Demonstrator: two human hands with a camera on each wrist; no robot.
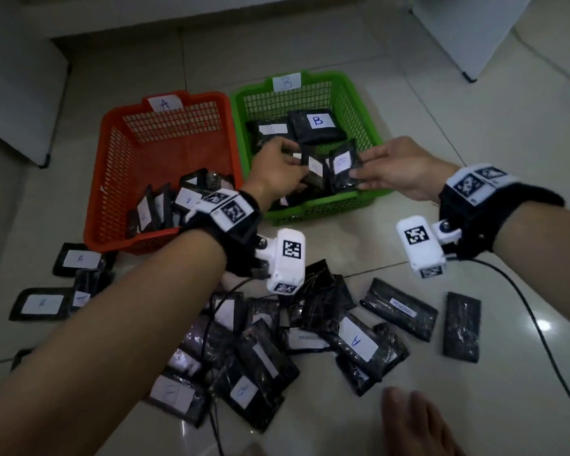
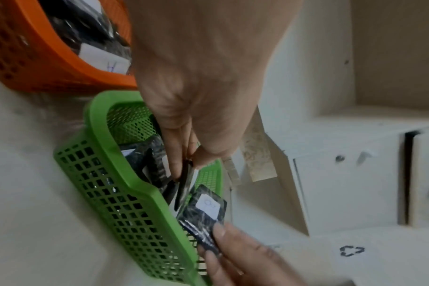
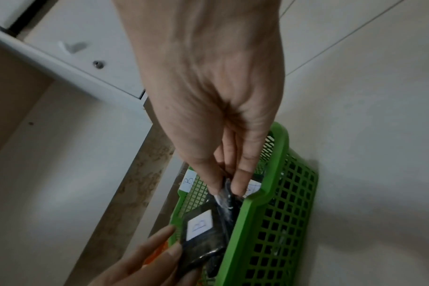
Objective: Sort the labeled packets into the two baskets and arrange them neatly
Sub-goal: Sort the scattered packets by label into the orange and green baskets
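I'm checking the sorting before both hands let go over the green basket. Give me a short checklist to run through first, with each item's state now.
1. Right hand pinches a packet: ok.
2. Left hand holds an upright packet: ok.
3. Both held packets are over the green basket: ok.
4. Right hand's packet label matches B: cannot tell, too blurred.
5. Packets in the green basket are arranged neatly: not ok, some flat, some on edge.
6. Floor pile sorted: not ok.

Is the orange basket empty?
No, the orange basket has black packets with white labels standing along its near side in the head view.
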